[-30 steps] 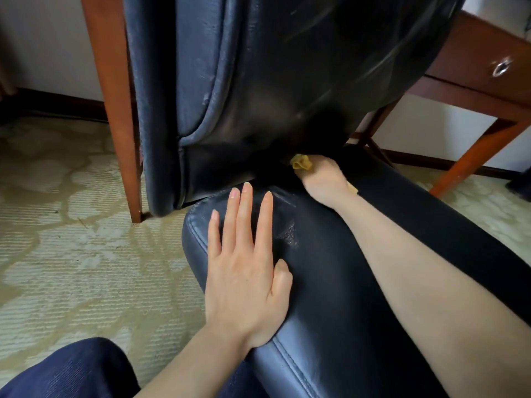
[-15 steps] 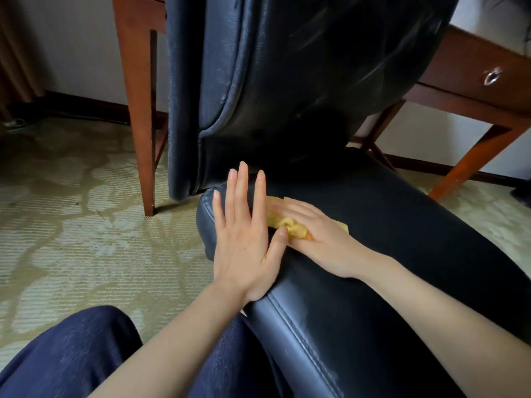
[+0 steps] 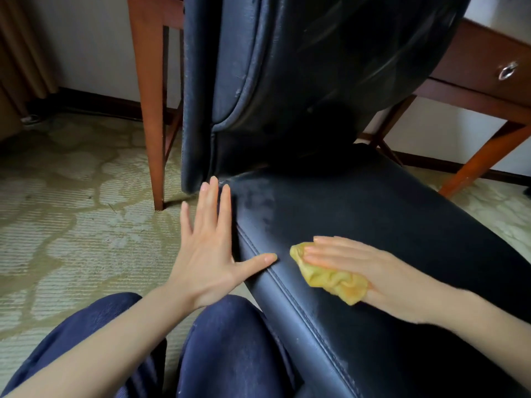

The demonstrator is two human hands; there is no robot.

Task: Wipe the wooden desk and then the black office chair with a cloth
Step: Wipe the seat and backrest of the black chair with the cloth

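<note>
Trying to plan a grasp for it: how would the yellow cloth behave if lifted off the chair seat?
Probably floppy: the yellow cloth lies crumpled in soft folds under the right hand. Likely light, being only a small wad. It would probably slide easily when pushed, as the chair seat looks smooth and glossy.

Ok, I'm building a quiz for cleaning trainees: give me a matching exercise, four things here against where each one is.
1 cloth
2 left hand
3 ring pull
4 desk leg

A standing on the carpet beside the backrest
B pressed on the seat under the right hand
C on the desk drawer
D flat against the seat's edge

Pairs: 1-B, 2-D, 3-C, 4-A
</note>
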